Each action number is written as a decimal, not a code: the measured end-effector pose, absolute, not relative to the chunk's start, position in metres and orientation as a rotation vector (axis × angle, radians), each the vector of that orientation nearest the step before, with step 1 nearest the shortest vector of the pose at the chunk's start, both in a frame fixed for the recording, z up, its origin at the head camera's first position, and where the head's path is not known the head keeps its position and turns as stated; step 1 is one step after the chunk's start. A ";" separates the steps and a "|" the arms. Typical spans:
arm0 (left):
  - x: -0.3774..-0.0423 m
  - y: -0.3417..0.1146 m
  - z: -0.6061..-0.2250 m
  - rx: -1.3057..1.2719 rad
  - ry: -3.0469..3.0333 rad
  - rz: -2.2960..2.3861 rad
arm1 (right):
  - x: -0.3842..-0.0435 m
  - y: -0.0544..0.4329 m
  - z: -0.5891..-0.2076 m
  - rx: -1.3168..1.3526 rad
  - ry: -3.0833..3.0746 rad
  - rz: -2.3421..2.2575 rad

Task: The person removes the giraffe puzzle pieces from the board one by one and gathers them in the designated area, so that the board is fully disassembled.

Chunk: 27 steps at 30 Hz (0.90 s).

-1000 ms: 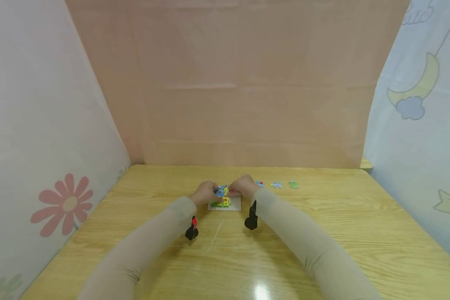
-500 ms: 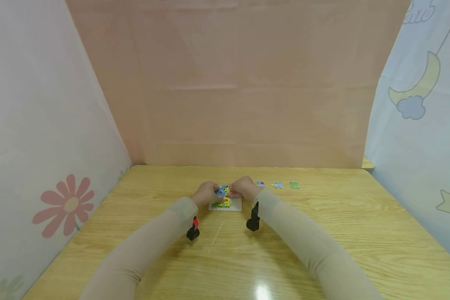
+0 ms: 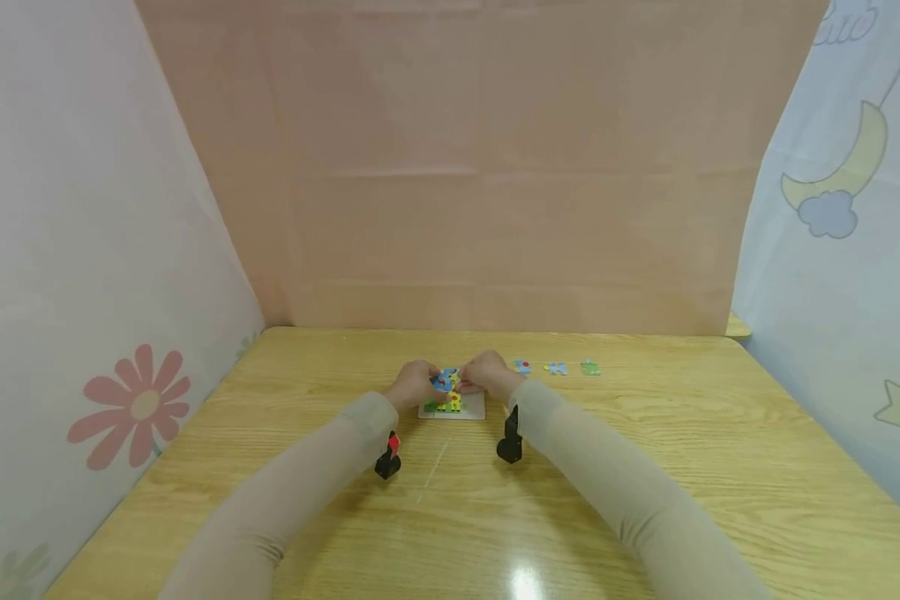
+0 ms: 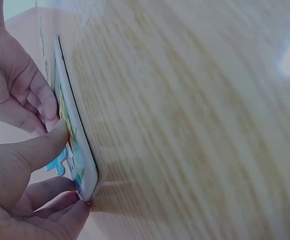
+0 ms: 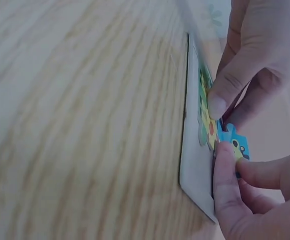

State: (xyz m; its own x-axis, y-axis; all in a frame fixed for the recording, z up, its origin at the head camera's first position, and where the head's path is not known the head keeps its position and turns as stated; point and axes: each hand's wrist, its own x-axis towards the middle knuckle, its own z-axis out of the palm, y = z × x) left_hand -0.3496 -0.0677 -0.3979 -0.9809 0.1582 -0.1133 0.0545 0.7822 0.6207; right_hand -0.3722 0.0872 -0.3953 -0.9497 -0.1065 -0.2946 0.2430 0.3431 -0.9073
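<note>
A pale puzzle board (image 3: 474, 408) lies on the table with joined jigsaw pieces (image 3: 452, 402) showing a yellow giraffe on green. My left hand (image 3: 414, 385) grips the board's left side, its thumb (image 4: 57, 132) on the pieces and its fingertips (image 4: 82, 207) at the edge. Between thumb and index finger, my right hand (image 3: 486, 373) pinches a blue-and-yellow jigsaw piece (image 5: 241, 144) with black spots, at the upper end of the giraffe picture. In the right wrist view, that piece stands tilted up from the board, partly covered by fingers.
To the right of the board, three loose pieces lie in a row: one blue with a red spot (image 3: 522, 367), one blue and yellow (image 3: 557, 368) and one green (image 3: 590, 367). A beige cloth (image 3: 495, 167) hangs behind the wooden table (image 3: 645, 433).
Both hands stay at the board, with only slight finger movement around the pinched piece. The whole head view has shifted a little to the right.
</note>
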 end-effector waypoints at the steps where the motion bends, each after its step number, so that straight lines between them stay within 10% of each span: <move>1: -0.350 -0.068 -0.398 0.165 2.808 0.983 | -0.372 0.087 -0.395 0.120 2.311 -1.640; 27: -0.349 -0.066 -0.398 0.156 2.795 1.047 | -0.371 0.082 -0.393 0.216 2.379 -1.604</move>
State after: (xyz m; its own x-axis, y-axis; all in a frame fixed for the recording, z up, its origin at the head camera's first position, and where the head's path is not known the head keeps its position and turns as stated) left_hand -0.3489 -0.0660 -0.3979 -0.9829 0.1504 -0.1061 0.0437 0.7508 0.6591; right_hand -0.3709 0.0815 -0.3934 -0.9542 -0.0236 -0.2981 0.2675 0.3783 -0.8862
